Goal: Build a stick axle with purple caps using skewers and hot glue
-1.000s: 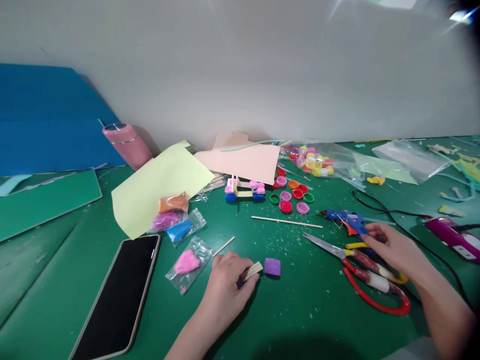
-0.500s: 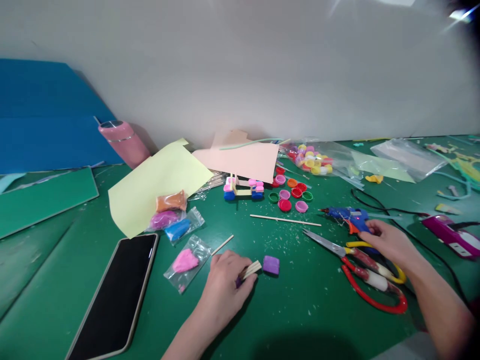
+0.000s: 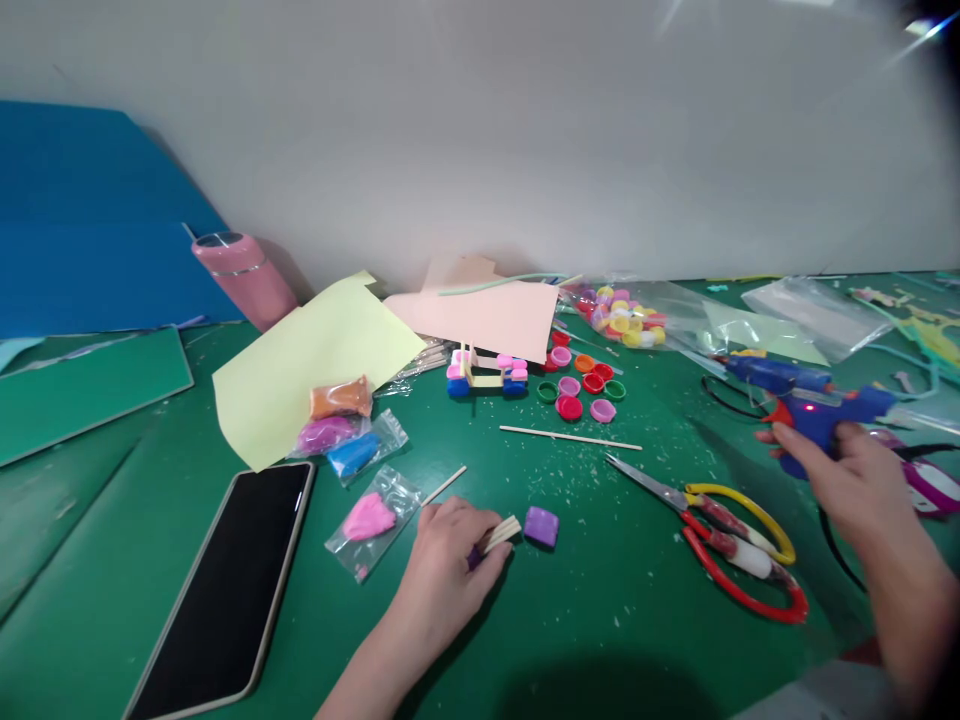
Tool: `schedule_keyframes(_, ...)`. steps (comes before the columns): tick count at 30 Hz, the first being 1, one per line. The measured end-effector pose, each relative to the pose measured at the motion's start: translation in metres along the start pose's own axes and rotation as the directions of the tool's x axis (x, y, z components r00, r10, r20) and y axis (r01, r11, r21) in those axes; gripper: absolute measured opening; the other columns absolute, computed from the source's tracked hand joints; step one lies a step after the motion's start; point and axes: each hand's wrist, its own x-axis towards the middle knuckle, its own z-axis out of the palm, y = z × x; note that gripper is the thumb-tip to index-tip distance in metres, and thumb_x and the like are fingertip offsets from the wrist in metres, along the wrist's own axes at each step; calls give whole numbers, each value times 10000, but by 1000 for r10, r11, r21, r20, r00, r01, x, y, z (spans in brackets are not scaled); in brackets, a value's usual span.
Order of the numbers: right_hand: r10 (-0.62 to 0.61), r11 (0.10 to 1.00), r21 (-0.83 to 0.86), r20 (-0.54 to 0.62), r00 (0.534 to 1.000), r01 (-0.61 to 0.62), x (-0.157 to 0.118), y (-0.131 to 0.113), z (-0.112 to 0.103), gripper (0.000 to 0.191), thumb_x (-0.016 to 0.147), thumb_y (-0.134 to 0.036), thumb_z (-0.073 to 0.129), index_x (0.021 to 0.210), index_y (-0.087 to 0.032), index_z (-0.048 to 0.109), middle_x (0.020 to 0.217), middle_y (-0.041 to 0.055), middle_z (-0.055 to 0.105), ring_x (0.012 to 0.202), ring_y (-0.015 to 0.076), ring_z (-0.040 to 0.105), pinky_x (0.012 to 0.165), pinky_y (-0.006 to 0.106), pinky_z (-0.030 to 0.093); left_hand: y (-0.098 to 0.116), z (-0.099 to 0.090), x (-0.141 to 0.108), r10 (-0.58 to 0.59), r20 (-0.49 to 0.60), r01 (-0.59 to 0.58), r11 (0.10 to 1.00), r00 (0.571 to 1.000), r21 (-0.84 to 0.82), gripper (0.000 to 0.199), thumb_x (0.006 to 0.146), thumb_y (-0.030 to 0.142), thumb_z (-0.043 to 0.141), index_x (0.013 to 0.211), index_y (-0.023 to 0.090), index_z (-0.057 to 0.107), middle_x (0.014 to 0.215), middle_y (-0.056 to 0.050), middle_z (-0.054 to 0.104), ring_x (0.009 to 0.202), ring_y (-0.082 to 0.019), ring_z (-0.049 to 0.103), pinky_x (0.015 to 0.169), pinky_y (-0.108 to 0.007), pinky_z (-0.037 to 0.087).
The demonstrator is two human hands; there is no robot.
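My left hand (image 3: 454,555) rests on the green table, its fingers closed round several short wooden sticks (image 3: 501,534) and something dark purple mostly hidden in the grip. Just right of the sticks lies a purple block (image 3: 541,527). At the right, my right hand (image 3: 855,475) grips a blue glue gun (image 3: 814,405) with an orange trigger, raised above the table. Its nozzle points left. Below and left of it are open scissors (image 3: 739,545) with red and yellow handles. A small stick model (image 3: 487,372) with pink and blue parts stands at the middle.
Bottle caps (image 3: 569,407), a long stick (image 3: 570,438) and a bag of caps (image 3: 622,318) lie behind. Leftward are clay packets (image 3: 352,455), pink clay (image 3: 369,517), a phone (image 3: 225,590), yellow paper (image 3: 315,355) and a pink bottle (image 3: 247,278). A dark cable (image 3: 836,550) runs at right.
My right hand has lifted the glue gun off the table and moved it right, away from the scissors. The scissors' handles have shifted slightly. My left hand stays on the sticks.
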Motion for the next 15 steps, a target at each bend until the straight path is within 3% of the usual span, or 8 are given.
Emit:
schedule_keyframes(3,-73,984,176,172,982,42,-10,-25,-9,257,784,-433,486,869,-197,537,714,68,648,642,194,640,619,268,501,0,0,1,1,11,-1,1000,1000,-5,106,783,208,538,792,165,635,677,-28,628,704,-201,547,691,-359,371)
schedule_keyframes(4,-128,963,266,320,939,41,-17,-35,-9,246,801,-422,481,849,-192,556,675,65,632,636,194,624,609,275,495,0,0,1,4,16,-4,1000,1000,-9,111,787,211,534,797,166,635,682,-28,629,703,-199,544,695,-359,370)
schedule_keyframes(5,-167,942,334,391,905,29,-26,-45,-8,242,800,-424,492,830,-194,561,605,44,601,570,182,594,546,270,482,0,-1,1,7,20,-7,1000,1000,-13,116,793,212,529,802,168,636,685,-26,629,701,-195,541,699,-358,369)
schedule_keyframes(8,-235,909,411,640,731,-68,-58,-73,0,245,818,-429,480,839,-199,563,548,2,550,508,156,541,480,255,465,0,-1,2,1,35,0,1000,999,-31,121,804,217,520,800,178,635,679,-18,622,702,-189,535,715,-356,364)
schedule_keyframes(9,-256,901,426,679,688,-85,-69,-81,3,247,810,-425,498,861,-196,575,573,2,560,513,148,530,498,254,472,-1,-1,2,-5,42,7,999,999,-38,121,804,227,524,797,181,635,671,-16,617,702,-189,534,719,-356,363)
schedule_keyframes(15,-297,853,482,764,572,-202,-102,-103,15,255,818,-420,501,909,-194,575,771,27,580,512,106,482,472,225,462,-4,-2,0,-16,56,21,996,998,-92,163,816,297,521,829,184,637,695,-22,613,719,-192,536,727,-354,357)
